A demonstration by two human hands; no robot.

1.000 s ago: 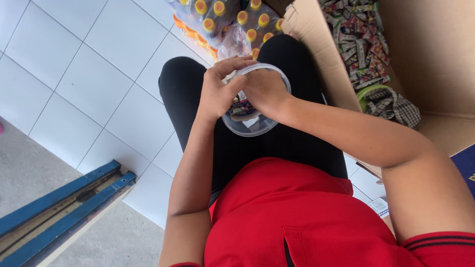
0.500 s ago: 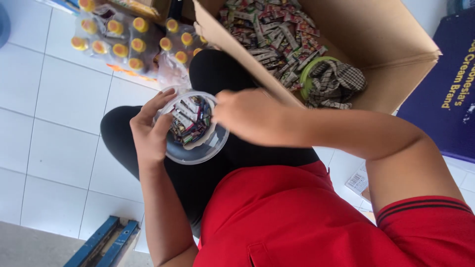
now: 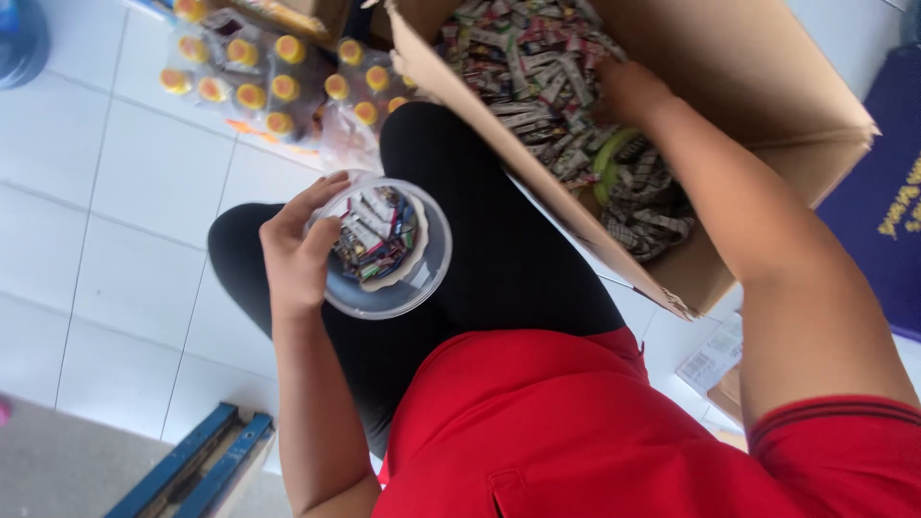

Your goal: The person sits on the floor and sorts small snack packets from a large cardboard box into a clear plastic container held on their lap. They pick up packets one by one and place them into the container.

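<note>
The left hand [image 3: 293, 254] grips the jar [image 3: 389, 247] at centre left; keep it level. The right hand [image 3: 628, 91], grip unclear, reaches into the box [image 3: 767, 77], upper right; best to pinch few sachets [image 3: 523, 58].

Yellow-capped bottles [image 3: 271, 82], checked cloth [image 3: 645, 197]

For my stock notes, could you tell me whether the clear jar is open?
Open: the clear jar has no lid, and the sachets show through its mouth.
</note>
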